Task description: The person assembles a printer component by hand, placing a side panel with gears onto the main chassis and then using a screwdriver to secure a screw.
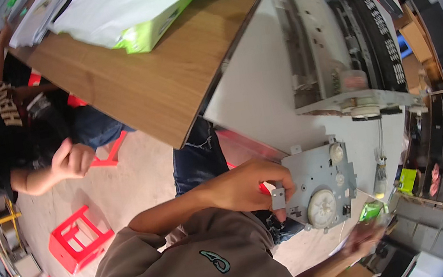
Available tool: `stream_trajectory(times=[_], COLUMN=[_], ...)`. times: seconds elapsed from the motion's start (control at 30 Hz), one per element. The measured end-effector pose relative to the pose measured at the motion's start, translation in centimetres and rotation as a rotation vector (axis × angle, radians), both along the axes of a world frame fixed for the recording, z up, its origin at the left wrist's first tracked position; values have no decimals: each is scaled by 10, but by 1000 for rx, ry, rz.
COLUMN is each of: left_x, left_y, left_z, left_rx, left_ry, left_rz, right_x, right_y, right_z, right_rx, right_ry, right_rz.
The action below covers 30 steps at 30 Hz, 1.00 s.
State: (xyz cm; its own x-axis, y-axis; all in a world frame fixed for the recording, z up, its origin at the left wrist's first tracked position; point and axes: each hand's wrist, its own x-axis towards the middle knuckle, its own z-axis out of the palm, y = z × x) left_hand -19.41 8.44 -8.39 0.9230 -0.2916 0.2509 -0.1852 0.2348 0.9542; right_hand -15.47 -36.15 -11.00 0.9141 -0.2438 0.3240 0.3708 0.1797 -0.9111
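My left hand (251, 185) grips the left edge of a grey metal gear plate (316, 167), fingers curled over a small bracket on its rim. The plate carries white plastic gears, the largest (322, 208) near its lower edge, and it rests at the edge of a white table (259, 88). My right hand (363, 238) is blurred at the lower right, close to a green translucent object (371, 210). Whether it holds anything is unclear. My brown sweatshirt (194, 267) fills the bottom of the view.
A stripped printer chassis (326, 38) lies on the white table beyond the plate, with a screwdriver (380, 181) beside it. A wooden table (156, 74) holds a white bag and papers. Another person in black sits at left, fist (74, 159) raised. Red stools (77, 241) stand on the floor.
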Motion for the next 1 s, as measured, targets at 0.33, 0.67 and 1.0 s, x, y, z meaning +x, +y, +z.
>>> stream_trajectory(times=[0.33, 0.67, 1.0], left_x=[28, -15, -165], left_y=[0, -11, 71], left_z=[-3, 6, -14], left_rx=[153, 640, 478], left_ry=[-209, -340, -67], left_rz=[392, 820, 975], right_x=[-37, -39, 26], right_y=[277, 474, 551], right_z=[-73, -152, -141], right_rx=[-23, 720, 539], right_ry=[791, 1028, 690], right_rz=[1052, 944, 879])
